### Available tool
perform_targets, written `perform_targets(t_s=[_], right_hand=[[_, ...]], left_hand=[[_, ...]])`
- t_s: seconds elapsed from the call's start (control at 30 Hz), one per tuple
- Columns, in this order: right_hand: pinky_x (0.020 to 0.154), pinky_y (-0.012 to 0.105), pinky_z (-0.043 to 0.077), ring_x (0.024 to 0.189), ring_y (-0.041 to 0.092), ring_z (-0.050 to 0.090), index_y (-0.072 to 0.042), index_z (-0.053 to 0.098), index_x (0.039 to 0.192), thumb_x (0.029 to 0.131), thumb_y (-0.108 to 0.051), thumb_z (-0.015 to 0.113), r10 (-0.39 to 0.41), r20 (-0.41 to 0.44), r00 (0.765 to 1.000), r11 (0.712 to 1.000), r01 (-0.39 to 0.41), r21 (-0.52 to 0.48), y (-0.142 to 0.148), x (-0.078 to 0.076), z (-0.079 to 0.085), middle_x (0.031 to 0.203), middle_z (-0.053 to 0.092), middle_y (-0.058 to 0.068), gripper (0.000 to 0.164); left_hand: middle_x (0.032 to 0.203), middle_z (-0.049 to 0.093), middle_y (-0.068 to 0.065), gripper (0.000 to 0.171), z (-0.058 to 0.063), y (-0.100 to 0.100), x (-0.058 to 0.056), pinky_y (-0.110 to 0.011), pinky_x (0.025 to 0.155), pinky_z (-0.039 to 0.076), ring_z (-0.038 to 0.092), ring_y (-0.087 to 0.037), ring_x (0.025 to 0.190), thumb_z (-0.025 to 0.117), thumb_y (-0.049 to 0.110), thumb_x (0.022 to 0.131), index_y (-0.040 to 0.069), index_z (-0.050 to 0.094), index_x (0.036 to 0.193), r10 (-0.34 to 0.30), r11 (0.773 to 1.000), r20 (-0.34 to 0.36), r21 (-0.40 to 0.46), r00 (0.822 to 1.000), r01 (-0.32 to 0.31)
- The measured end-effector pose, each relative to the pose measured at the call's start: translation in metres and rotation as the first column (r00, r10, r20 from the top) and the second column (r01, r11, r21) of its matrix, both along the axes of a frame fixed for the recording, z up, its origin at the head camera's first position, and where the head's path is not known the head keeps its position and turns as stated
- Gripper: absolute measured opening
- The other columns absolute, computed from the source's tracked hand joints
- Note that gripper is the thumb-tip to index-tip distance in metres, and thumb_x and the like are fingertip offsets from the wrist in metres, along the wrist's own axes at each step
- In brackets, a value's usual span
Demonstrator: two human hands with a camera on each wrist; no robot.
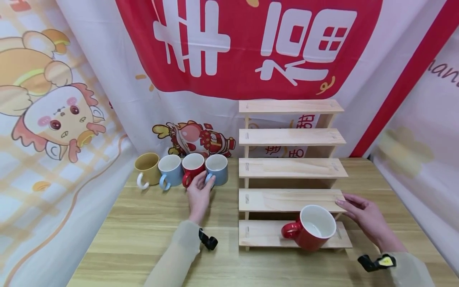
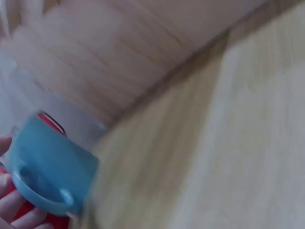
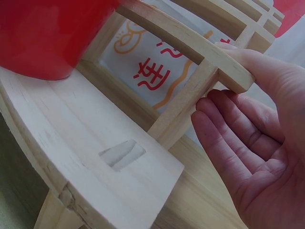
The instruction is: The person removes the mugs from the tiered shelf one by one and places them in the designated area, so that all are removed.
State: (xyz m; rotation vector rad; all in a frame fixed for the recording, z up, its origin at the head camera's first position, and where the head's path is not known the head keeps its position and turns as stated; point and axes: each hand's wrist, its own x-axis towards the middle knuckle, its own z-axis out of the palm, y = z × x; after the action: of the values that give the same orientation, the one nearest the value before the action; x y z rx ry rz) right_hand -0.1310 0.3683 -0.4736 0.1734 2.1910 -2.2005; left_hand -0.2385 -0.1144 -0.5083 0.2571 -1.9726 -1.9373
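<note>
My left hand [image 1: 199,195] is at the light blue mug [image 1: 219,169] on the right of the mug row, its thumb and fingers about the handle. In the left wrist view the fingers [image 2: 12,205] show behind that blue handle [image 2: 40,198]. Just left of it stands a red mug [image 1: 190,167] with a white inside. My right hand [image 1: 367,217] grips the right end of a stepped wooden rack [image 1: 287,200], thumb on top of the second step from the bottom and fingers beneath. Another red mug [image 1: 312,235] sits upright on the lowest step, its handle toward the left.
A second light blue mug [image 1: 170,169] and a tan mug with a white handle [image 1: 148,167] fill out the row along the back of the wood-grain table [image 1: 143,239]. Printed cloths [image 1: 251,87] hang behind and at both sides. The rack has several steps rising toward the back cloth.
</note>
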Motion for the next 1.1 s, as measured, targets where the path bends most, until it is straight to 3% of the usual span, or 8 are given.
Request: perform_targets(t_s=[0.13, 0.3, 0.4, 0.53, 0.63, 0.77, 0.93, 1.1], right_hand=[[0.081, 0.018, 0.057, 0.095, 0.000, 0.067, -0.027, 0.072, 0.111, 0.098, -0.010, 0.070, -0.005, 0.011, 1.000, 1.000, 0.005, 0.011, 0.000, 0.000, 0.000, 0.107, 0.069, -0.018, 0.022], [0.081, 0.018, 0.057, 0.095, 0.002, 0.067, -0.027, 0.073, 0.110, 0.099, -0.009, 0.069, 0.004, 0.002, 1.000, 1.000, -0.004, -0.002, 0.001, -0.001, 0.001, 0.107, 0.069, -0.016, 0.022], [0.080, 0.019, 0.057, 0.095, 0.002, 0.068, -0.027, 0.073, 0.109, 0.099, -0.007, 0.068, 0.009, -0.014, 1.000, 1.000, -0.009, -0.017, 0.001, -0.001, 0.001, 0.107, 0.070, -0.015, 0.023], [0.080, 0.018, 0.057, 0.094, 0.002, 0.068, -0.028, 0.074, 0.108, 0.099, -0.006, 0.068, 0.009, -0.020, 1.000, 1.000, -0.010, -0.024, 0.000, -0.001, 0.001, 0.107, 0.070, -0.014, 0.024], [0.080, 0.018, 0.057, 0.094, 0.002, 0.068, -0.027, 0.074, 0.108, 0.099, -0.006, 0.069, 0.010, -0.019, 1.000, 1.000, -0.010, -0.024, 0.000, 0.000, 0.000, 0.107, 0.071, -0.014, 0.024], [0.080, 0.018, 0.057, 0.095, 0.002, 0.067, -0.027, 0.074, 0.108, 0.098, -0.006, 0.069, 0.008, -0.020, 1.000, 1.000, -0.008, -0.019, 0.000, 0.000, 0.001, 0.107, 0.071, -0.014, 0.024], [0.080, 0.018, 0.057, 0.094, 0.002, 0.068, -0.028, 0.074, 0.107, 0.098, -0.005, 0.069, 0.010, -0.030, 0.999, 0.999, -0.011, -0.031, 0.000, 0.000, 0.000, 0.107, 0.071, -0.014, 0.025], [0.080, 0.019, 0.057, 0.095, 0.002, 0.068, -0.027, 0.074, 0.106, 0.099, -0.004, 0.068, 0.015, -0.044, 0.999, 0.999, -0.017, -0.049, 0.000, 0.001, 0.001, 0.107, 0.071, -0.013, 0.025]], left_hand=[[0.136, 0.062, -0.014, 0.051, 0.025, 0.003, 0.011, -0.040, 0.110, 0.044, 0.055, -0.024, 0.130, 0.083, 0.022, 0.088, 0.003, 0.065, 0.132, -0.032, 0.999, -0.086, 0.041, 0.996, 0.035], [0.138, 0.062, -0.003, 0.053, 0.068, 0.013, 0.034, -0.035, 0.113, 0.040, 0.054, -0.014, 0.131, 0.084, 0.023, 0.088, 0.010, 0.064, 0.136, -0.118, 0.993, -0.164, 0.014, 0.980, 0.121], [0.136, 0.064, 0.002, 0.053, 0.091, 0.024, 0.052, -0.029, 0.112, 0.040, 0.055, -0.011, 0.129, 0.083, 0.025, 0.088, 0.013, 0.065, 0.136, -0.199, 0.980, -0.210, -0.041, 0.957, 0.194], [0.136, 0.064, -0.001, 0.053, 0.109, 0.041, 0.074, -0.032, 0.110, 0.043, 0.058, -0.015, 0.127, 0.084, 0.023, 0.088, 0.013, 0.064, 0.135, -0.352, 0.936, -0.254, -0.098, 0.901, 0.338], [0.137, 0.063, -0.003, 0.054, 0.114, 0.053, 0.088, -0.036, 0.108, 0.045, 0.059, -0.019, 0.127, 0.083, 0.023, 0.088, 0.014, 0.063, 0.136, -0.468, 0.884, -0.232, -0.127, 0.853, 0.450], [0.137, 0.063, 0.002, 0.053, 0.112, 0.068, 0.103, -0.038, 0.108, 0.045, 0.059, -0.016, 0.126, 0.083, 0.027, 0.088, 0.019, 0.064, 0.136, -0.598, 0.800, -0.150, -0.168, 0.787, 0.576], [0.132, 0.066, 0.008, 0.051, 0.098, 0.087, 0.117, -0.034, 0.106, 0.047, 0.061, -0.013, 0.122, 0.083, 0.032, 0.088, 0.017, 0.067, 0.133, -0.728, 0.673, -0.062, -0.250, 0.683, 0.696], [0.125, 0.069, 0.010, 0.047, 0.081, 0.106, 0.128, -0.029, 0.102, 0.049, 0.062, -0.008, 0.118, 0.082, 0.037, 0.088, 0.017, 0.071, 0.128, -0.816, 0.547, 0.005, -0.320, 0.578, 0.774]])
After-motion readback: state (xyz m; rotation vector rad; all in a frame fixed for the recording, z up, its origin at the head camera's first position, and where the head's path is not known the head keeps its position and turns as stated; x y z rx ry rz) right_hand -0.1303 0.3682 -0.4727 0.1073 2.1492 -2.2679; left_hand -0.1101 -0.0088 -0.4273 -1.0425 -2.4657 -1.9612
